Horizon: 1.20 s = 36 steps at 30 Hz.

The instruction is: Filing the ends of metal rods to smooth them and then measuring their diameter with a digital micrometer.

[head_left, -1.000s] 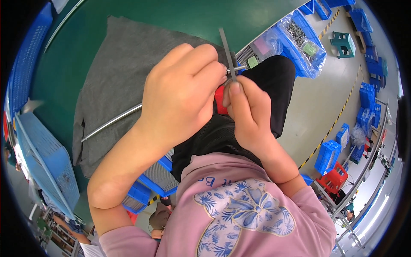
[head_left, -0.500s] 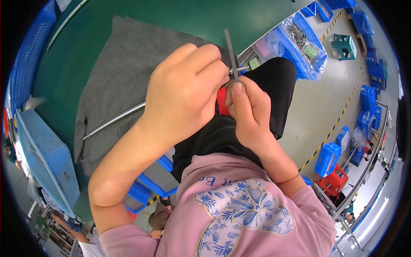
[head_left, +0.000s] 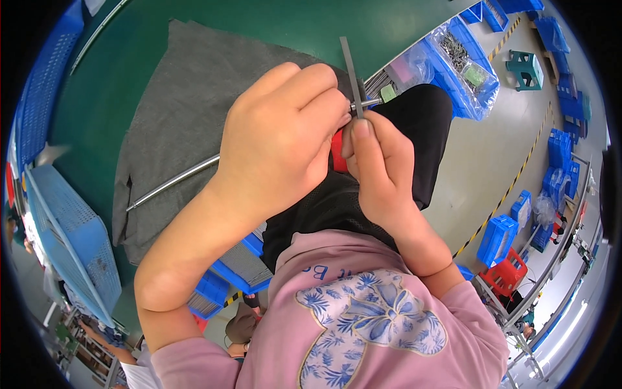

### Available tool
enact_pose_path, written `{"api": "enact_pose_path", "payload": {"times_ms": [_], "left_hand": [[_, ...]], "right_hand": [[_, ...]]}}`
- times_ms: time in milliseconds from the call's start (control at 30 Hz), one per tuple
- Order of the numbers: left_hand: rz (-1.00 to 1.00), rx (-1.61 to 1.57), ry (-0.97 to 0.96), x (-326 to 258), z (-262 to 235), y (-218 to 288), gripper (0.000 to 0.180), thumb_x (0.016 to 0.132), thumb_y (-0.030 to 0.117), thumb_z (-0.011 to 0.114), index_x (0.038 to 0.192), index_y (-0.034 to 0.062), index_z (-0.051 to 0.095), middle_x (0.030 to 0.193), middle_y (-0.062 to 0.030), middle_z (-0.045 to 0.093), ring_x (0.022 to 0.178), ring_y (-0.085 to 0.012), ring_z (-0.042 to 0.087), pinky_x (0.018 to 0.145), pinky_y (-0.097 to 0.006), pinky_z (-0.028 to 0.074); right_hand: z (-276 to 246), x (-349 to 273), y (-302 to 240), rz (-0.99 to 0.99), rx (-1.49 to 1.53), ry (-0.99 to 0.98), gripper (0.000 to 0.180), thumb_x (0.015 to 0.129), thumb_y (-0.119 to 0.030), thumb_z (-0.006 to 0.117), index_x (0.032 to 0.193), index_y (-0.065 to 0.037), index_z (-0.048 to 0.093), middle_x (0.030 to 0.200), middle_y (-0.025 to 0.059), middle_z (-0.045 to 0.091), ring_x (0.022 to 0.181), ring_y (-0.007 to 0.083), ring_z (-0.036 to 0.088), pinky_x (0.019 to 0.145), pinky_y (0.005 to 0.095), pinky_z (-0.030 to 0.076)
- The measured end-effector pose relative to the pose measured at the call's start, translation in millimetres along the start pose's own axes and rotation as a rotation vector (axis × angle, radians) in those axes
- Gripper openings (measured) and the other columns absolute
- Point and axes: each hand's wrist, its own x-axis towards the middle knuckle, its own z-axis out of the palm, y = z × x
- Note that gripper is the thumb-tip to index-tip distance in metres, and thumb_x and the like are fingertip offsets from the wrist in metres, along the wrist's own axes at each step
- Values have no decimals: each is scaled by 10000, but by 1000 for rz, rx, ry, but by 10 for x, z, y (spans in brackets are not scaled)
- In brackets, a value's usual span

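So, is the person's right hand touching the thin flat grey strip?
Touching. The head view shows the right hand, thumb on the lower visible end of the thin flat grey strip.

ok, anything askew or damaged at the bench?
The dark grey cloth sheet lies askew on the green tabletop, with a dark nick in its left edge near one end of the shiny silver metal rod; tear or fold, can't tell.

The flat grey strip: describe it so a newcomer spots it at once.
Find the green table and the dark grey cloth spread on it. By the cloth's right edge, the person's right hand pinches the flat grey strip by its lower end, the rest pointing up the picture. It is flat and matte, unlike the round, shiny silver rod crossing it in view.
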Motion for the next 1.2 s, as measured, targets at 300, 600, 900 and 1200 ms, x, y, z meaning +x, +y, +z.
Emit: {"api": "enact_pose_path", "payload": {"times_ms": [300, 600, 900, 1200], "left_hand": [[0, 0, 21, -14, 17, -5, 167, 549, -36, 659, 655, 16, 541, 659, -59, 500, 560, -219, 471, 480, -299, 380], [3, -7, 27, -10, 30, -7, 168, 552, -44, 660, 647, 13, 534, 649, -59, 495, 546, -218, 461, 469, -299, 367], [-2, -19, 25, 12, 6, 7, 163, 562, -47, 655, 641, 11, 525, 642, -61, 490, 544, -218, 458, 469, -298, 364], [-5, -30, 18, 17, 17, -1, 160, 571, -48, 655, 644, 9, 525, 639, -67, 490, 539, -219, 458, 471, -297, 366]], "right_hand": [[-52, -95, 34, 43, -15, 0, 191, 856, -53, 402, 691, 27, 458, 529, 66, 454, 442, 129, 408, 448, 253, 336], [-102, -181, -23, 99, -59, -7, 208, 850, -69, 425, 666, 16, 469, 495, 75, 441, 420, 123, 416, 429, 258, 329], [-103, -199, -45, 84, -77, -11, 195, 841, -70, 436, 669, 16, 473, 517, 99, 477, 434, 177, 465, 453, 279, 361], [-107, -91, -48, -33, -207, -34, 171, 817, -32, 433, 654, 10, 458, 547, 116, 494, 495, 266, 500, 495, 312, 384]]}}
